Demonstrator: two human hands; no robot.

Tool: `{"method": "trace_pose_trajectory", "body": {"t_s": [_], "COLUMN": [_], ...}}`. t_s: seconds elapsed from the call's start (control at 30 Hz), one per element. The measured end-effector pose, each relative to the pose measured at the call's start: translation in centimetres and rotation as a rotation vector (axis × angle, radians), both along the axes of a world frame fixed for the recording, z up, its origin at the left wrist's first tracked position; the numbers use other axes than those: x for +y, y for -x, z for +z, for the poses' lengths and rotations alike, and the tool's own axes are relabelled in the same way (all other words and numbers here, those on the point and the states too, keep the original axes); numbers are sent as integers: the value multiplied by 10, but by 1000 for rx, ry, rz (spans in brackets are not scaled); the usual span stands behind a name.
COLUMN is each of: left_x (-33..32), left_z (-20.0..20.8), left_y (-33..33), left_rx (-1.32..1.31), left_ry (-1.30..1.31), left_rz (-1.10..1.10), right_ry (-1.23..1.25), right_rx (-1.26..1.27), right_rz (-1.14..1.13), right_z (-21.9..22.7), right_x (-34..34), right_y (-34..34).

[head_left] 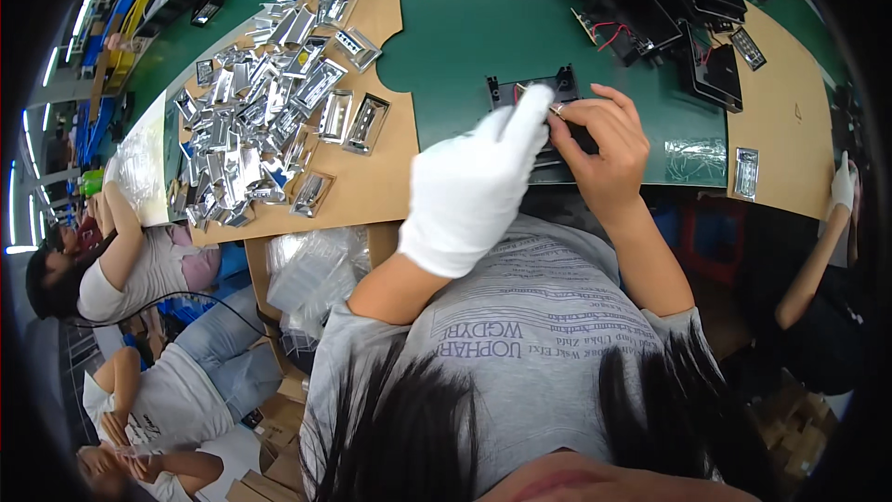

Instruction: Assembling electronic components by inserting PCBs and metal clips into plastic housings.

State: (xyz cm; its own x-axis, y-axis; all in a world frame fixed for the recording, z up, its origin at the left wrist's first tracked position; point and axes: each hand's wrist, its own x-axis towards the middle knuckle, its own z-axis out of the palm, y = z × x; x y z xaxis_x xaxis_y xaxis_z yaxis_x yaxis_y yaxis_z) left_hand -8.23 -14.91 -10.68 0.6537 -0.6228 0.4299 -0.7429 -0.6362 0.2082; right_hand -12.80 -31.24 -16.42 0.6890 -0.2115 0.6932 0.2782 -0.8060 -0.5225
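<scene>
My left hand (469, 191), in a white glove, reaches over a black plastic housing (567, 84) at the near edge of the green table. Its fingers are closed together and point away from me; whatever they hold is hidden. My bare right hand (602, 144) comes in from the right, thumb and index finger pinched on a small part too tiny to name, close to the left fingertips. The other right fingers are curled or lifted. A bit of red wire shows inside the housing. Both hands cover most of its near side.
A heap of shiny chrome frames (246, 125) lies on a brown board (395, 144) to the left. Several black housings (641, 23) with red wires are stacked at the back right. One chrome frame (746, 173) lies on the right board. Other people sit at both sides.
</scene>
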Motion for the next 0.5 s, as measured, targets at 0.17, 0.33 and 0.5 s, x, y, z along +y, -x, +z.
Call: {"method": "trace_pose_trajectory", "body": {"t_s": [0.17,0.33,0.5], "left_x": [71,105,87], "left_z": [1,-8,2], "left_y": [-33,-55,-64], "left_rx": [-83,-118,-28], "left_ry": [283,-92,-124], "left_rz": [278,471,450], "right_ry": [-92,-318,-432], "right_rx": [55,147,265], "right_rz": [59,230,313], "right_z": [3,12,13], "right_x": [-5,-11,-17], "right_y": [1,3,8]}}
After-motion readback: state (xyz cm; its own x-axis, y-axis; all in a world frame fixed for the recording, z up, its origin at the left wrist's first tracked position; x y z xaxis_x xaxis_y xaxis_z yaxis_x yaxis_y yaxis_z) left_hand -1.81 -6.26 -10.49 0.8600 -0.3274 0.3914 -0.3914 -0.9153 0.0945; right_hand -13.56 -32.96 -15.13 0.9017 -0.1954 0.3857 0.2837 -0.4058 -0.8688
